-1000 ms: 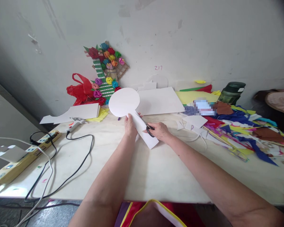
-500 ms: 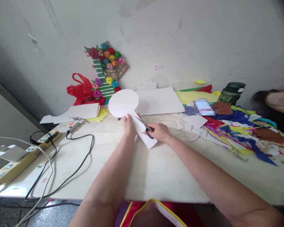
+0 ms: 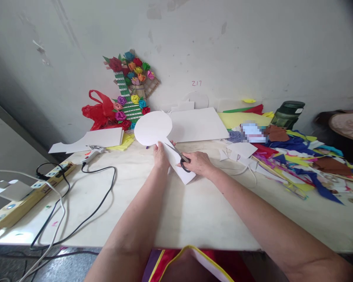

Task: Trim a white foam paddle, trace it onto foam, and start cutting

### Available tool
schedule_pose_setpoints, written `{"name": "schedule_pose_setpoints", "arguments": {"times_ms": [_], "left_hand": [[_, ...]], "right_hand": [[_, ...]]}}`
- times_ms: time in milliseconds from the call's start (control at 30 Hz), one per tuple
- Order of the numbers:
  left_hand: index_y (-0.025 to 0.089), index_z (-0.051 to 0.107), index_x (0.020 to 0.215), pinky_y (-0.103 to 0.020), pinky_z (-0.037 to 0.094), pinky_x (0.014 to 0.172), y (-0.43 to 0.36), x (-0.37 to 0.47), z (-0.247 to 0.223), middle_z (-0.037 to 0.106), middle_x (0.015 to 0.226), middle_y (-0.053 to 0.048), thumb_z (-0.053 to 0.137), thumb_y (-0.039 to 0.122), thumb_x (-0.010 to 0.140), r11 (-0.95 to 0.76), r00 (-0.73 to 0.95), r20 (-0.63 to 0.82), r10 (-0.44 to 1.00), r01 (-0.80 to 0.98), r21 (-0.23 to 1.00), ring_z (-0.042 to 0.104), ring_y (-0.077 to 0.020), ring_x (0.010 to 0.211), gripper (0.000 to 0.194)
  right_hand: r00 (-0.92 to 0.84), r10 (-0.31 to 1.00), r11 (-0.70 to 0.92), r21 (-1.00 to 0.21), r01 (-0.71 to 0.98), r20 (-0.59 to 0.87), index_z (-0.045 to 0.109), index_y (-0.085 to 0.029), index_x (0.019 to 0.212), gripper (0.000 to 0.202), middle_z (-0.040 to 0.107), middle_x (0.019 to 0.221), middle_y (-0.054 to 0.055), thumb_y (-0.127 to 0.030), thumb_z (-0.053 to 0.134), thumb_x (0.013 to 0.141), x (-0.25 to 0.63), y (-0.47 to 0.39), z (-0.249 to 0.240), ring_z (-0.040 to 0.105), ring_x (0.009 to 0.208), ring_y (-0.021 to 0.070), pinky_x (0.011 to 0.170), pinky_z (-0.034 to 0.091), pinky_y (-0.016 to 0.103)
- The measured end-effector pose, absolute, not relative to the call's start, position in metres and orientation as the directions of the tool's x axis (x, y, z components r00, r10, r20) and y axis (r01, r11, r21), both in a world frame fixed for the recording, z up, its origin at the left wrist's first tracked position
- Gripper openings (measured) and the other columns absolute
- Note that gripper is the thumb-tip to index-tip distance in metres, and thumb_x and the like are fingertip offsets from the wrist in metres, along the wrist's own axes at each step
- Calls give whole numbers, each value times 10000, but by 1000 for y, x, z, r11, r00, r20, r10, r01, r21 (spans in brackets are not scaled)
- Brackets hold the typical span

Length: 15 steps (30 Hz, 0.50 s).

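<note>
A white paper cutout (image 3: 153,128) with a round head and a straight strip below it is held a little above the table. My left hand (image 3: 161,156) grips it where the round part joins the strip, thumb on top. My right hand (image 3: 197,163) is closed around the black handles of a pair of scissors (image 3: 184,159). The blades lie over the strip and point up and left toward my left thumb. How far they are apart is hard to make out.
A glue gun (image 3: 91,155) and a power strip (image 3: 47,188) with trailing cords lie left. White boards (image 3: 198,125) and a paper-flower decoration (image 3: 132,90) stand by the wall. Colourful scraps (image 3: 306,160), a blurred phone (image 3: 253,132) and a green bottle (image 3: 288,115) are on the right.
Almost nothing differs. The view has shifted very slightly, while both hands, the scissors and the cutout keep nearly the same positions.
</note>
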<state>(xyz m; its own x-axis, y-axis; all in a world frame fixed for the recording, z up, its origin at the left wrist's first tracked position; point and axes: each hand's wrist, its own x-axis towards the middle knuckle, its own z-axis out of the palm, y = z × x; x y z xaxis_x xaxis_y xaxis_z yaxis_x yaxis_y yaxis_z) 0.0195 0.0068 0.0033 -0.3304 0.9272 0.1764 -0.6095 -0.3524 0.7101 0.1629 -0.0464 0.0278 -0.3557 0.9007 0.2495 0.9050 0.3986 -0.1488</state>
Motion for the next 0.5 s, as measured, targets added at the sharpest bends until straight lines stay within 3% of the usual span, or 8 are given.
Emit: {"name": "schedule_pose_setpoints", "arguments": {"times_ms": [500], "left_hand": [[144, 428, 1018, -329, 467, 615, 5, 20, 5, 626, 667, -70, 443, 365, 792, -364, -338, 185, 923, -606, 708, 624, -200, 633, 316]], "right_hand": [[-394, 886, 428, -106, 898, 244, 606, -263, 887, 500, 656, 775, 27, -653, 336, 730, 163, -46, 29, 573, 744, 167, 553, 271, 245]]}}
